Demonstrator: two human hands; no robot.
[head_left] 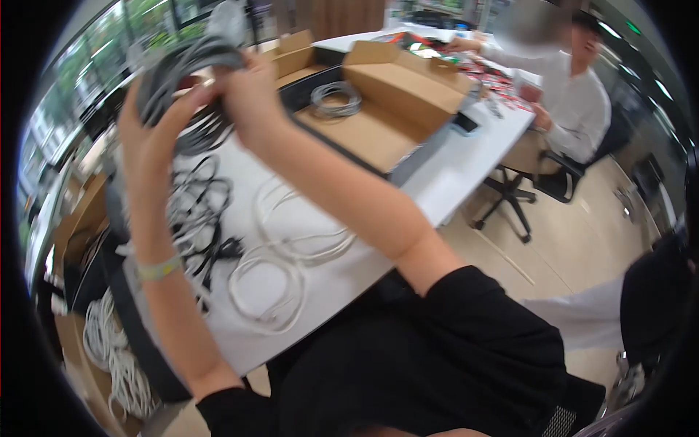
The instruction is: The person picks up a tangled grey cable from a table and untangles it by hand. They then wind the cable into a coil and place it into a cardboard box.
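Note:
A coiled grey cable [196, 58] is held up between my two hands above the table's far left part. My left hand [156, 124] grips the coil from its left and lower side, with a yellowish band on that wrist. On the coil's right side, my right hand [247, 91] has its fingers closed round it. Below the hands lie tangled black cables [200, 197] and loosely looped white cables [273, 280] on the white table [313, 291].
An open cardboard box [378, 131] holds another grey coil [335, 100]. A phone [464, 122] lies beside it. Bundled white cables [116, 349] fill a box at the lower left. A person in white [582, 102] sits across the table's right end.

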